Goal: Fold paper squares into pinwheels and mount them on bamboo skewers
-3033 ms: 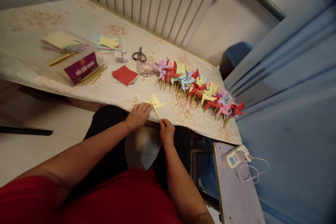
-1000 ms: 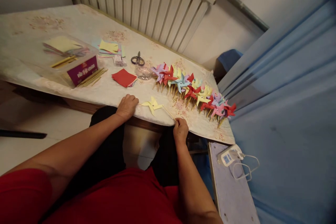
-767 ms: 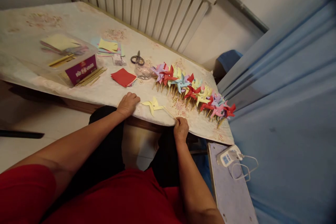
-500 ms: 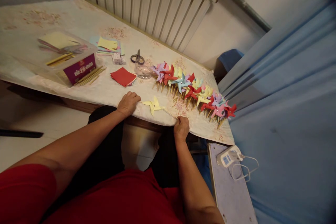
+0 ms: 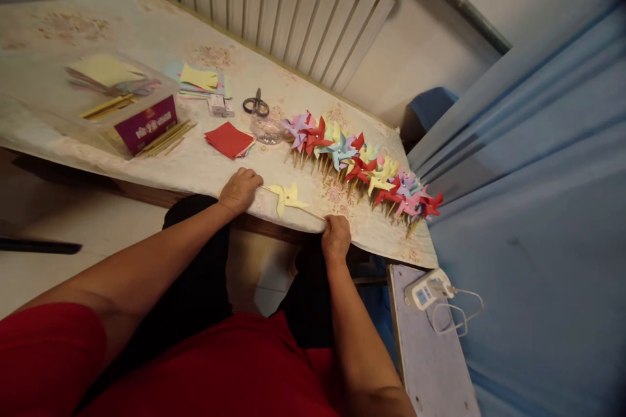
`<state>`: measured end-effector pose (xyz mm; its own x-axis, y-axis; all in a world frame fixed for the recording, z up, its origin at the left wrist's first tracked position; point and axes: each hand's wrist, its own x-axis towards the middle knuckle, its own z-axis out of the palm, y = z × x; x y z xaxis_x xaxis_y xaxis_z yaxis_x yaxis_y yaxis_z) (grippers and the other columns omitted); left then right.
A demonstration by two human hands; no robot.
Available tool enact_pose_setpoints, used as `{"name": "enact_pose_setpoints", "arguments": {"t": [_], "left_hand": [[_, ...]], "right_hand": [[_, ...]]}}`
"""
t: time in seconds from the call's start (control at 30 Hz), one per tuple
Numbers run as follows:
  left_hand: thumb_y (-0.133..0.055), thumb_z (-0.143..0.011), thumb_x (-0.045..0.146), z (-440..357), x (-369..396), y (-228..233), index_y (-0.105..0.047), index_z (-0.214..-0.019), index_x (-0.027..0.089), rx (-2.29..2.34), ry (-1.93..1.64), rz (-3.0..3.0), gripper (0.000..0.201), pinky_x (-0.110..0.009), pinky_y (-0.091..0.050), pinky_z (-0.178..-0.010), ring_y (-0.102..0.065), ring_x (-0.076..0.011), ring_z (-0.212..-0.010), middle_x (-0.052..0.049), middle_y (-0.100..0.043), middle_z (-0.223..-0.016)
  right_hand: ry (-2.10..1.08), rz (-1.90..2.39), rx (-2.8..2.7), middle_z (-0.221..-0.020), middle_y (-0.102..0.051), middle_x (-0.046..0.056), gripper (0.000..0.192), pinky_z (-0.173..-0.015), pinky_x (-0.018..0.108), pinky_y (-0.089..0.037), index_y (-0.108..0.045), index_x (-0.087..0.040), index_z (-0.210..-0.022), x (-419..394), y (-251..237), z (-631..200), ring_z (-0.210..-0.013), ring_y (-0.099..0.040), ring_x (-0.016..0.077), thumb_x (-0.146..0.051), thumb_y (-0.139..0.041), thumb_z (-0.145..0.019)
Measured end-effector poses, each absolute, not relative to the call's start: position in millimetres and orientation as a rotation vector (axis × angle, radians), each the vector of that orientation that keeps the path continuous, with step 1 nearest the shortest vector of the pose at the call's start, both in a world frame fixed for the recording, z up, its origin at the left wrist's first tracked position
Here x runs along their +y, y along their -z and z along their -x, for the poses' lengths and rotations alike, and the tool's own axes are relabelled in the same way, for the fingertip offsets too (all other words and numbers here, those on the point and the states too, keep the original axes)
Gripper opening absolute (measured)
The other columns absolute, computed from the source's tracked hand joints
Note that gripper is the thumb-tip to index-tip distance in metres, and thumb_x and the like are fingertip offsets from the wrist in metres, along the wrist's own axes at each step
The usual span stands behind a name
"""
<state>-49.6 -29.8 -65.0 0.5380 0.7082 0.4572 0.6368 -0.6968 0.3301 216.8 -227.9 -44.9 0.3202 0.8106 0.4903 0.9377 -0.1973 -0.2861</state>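
Observation:
A pale yellow paper pinwheel point(image 5: 287, 197) lies low over the table's near edge, its thin stick slanting down to the right. My right hand point(image 5: 336, 238) is closed around the lower end of that stick. My left hand point(image 5: 240, 191) is curled at the pinwheel's other side, its fingertips closed at the tip of the left blade. What exactly sits between the left fingers is partly hidden. Beyond the hands stands a long row of finished pinwheels point(image 5: 360, 169) in red, yellow, blue, pink and purple on sticks.
Red paper squares point(image 5: 229, 139), a clear dish point(image 5: 267, 131), black-handled scissors point(image 5: 256, 104) and coloured paper point(image 5: 199, 78) lie on the flowered tablecloth point(image 5: 215, 54). At left is a clear bin point(image 5: 105, 116) beside loose sticks point(image 5: 169, 139). A white power strip point(image 5: 426, 289) rests at right.
The yellow pinwheel has turned slightly between my hands, its blades now at a different angle. My right hand has shifted slightly left and up; the left has barely moved.

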Motion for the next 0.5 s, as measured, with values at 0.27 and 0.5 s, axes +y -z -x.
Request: {"name": "enact_pose_setpoints", "arguments": {"t": [0.27, 0.5], "left_hand": [[-0.05, -0.089, 0.009, 45.6, -26.1, 65.4, -0.073, -0.09, 0.018, 1.106, -0.917, -2.627, 0.024, -0.042, -0.047, -0.084, -0.05, -0.0274, -0.094, -0.013, -0.063, -0.094], [-0.045, -0.093, 0.014, 43.2, -29.6, 60.2, -0.072, -0.092, 0.017, 1.123, -0.902, -2.624, 0.027, -0.046, -0.047, -0.087, -0.051, -0.0291, -0.097, -0.015, -0.064, -0.098]], "right_hand": [[0.319, 2.04, -1.622, -0.089, -0.061, 0.009, 0.031, -0.081, 0.033, -0.043, -0.073, -0.019, -0.095, -227.0, 42.6, -213.4, -0.092, -0.051, 0.0248, -0.008, -0.044, -0.095], [0.239, 2.024, -1.676, -0.09, -0.062, 0.008, 0.029, -0.084, 0.033, -0.043, -0.072, -0.02, -0.095, -226.5, 39.2, -210.3, -0.093, -0.051, 0.0237, -0.01, -0.045, -0.096]]}}
